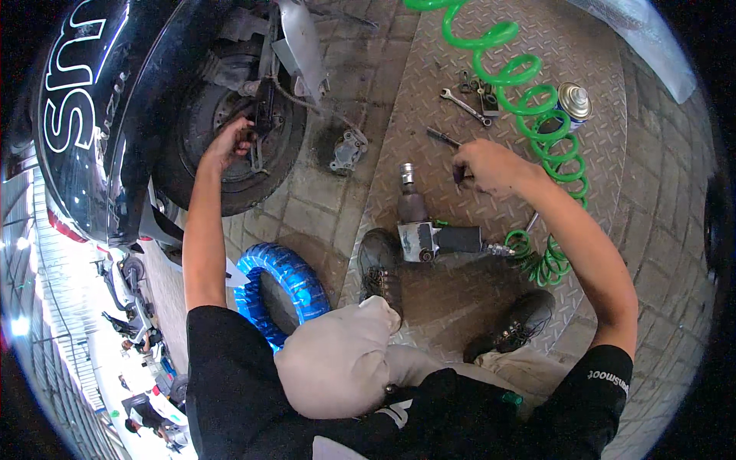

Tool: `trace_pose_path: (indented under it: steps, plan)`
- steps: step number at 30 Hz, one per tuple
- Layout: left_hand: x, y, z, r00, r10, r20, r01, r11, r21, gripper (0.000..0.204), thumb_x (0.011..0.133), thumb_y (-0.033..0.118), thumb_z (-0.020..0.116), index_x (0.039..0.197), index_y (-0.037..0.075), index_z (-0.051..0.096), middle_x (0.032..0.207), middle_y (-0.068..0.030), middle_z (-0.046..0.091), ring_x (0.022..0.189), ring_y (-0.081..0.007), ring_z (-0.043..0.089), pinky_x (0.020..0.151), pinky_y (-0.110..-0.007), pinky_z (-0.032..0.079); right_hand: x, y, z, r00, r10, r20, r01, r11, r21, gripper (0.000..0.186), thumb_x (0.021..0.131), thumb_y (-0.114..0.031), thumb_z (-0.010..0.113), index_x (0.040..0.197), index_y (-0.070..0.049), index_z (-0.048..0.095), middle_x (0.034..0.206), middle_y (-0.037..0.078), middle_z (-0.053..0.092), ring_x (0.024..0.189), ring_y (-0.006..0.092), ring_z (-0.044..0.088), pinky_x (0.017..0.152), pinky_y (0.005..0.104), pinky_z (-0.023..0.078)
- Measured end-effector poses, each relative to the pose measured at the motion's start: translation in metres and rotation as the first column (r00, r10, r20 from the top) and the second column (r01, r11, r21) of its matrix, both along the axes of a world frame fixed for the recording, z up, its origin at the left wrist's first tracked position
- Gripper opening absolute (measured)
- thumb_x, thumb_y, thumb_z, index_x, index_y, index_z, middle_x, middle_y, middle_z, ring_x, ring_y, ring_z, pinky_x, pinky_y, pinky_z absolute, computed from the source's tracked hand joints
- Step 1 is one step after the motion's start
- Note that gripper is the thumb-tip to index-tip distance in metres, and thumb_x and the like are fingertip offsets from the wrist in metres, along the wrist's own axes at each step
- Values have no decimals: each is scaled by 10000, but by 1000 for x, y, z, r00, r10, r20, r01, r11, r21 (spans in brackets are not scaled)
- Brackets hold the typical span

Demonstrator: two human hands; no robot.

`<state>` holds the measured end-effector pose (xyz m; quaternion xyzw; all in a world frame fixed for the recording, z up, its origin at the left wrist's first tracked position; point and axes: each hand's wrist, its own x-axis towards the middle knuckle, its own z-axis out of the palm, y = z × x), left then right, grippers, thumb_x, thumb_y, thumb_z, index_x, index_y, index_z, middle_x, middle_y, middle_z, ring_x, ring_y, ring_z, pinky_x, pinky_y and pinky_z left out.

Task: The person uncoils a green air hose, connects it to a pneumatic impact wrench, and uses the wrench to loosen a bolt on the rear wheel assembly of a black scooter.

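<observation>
My left hand [230, 143] reaches to the motorcycle's wheel [287, 157], at the metal parts near its hub. Its fingers are curled together, and what they grip there is too dark to make out. Over the metal plate my right hand [491, 167] is closed on a slim metal tool [443, 137] with a dark end, which points away to the left. Below that hand an impact wrench [422, 239] with a bright socket lies on the plate. A combination wrench [466, 107] lies farther off. On the paving beside the wheel is a brake caliper [349, 151].
A green coiled air hose [529, 70] runs down the right side to the impact wrench. Near it stands a spray can [573, 103]. A blue-wrapped tyre [285, 277] lies by my knee. The diamond-patterned metal plate [429, 57] covers part of the paving. Motorcycles and people show at lower left.
</observation>
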<state>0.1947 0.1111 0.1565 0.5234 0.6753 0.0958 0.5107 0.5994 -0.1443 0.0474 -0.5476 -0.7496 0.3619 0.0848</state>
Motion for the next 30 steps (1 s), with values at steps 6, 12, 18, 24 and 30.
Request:
trace_pose_path:
  steps: [6,12,18,24,30]
  plan:
    - [4,1,-3,1000,-4,-11,4,1000,17,284,799,373,523,975,151,510,751,-2,512,505,-65,372,435,-196,279,0,3,-14,1000,-15,23,15,1000,-11,166,644,-75,637,803,-39,608,870,164,580,857,325,561,739,414,455]
    - [15,-3,2,999,-27,-44,28,999,29,320,800,372,521,1002,125,494,747,-12,500,507,-61,357,425,-188,267,5,4,-9,1000,9,-2,-9,1000,15,164,648,-102,644,797,-40,615,790,156,574,786,326,565,716,414,452]
    - [18,-8,5,1000,-15,-6,15,1000,10,259,794,326,507,965,135,467,717,-6,483,483,-59,349,410,-190,260,3,7,-2,999,5,33,-5,1000,6,242,658,-102,643,886,-27,616,898,184,594,872,335,565,765,411,446]
    - [20,-7,1,999,24,25,-23,1000,-10,269,784,319,519,963,127,459,713,-10,466,470,-56,327,394,-184,250,3,2,-3,998,-49,-34,51,997,56,359,672,-146,670,1003,-32,588,933,182,603,881,341,571,771,397,451]
    - [16,-2,-1,998,38,48,-35,998,-52,276,776,320,521,955,121,456,717,-12,456,474,-55,318,397,-184,254,2,3,3,994,7,-107,1,997,74,322,696,-89,626,1013,-61,576,880,183,616,866,342,587,766,421,471]
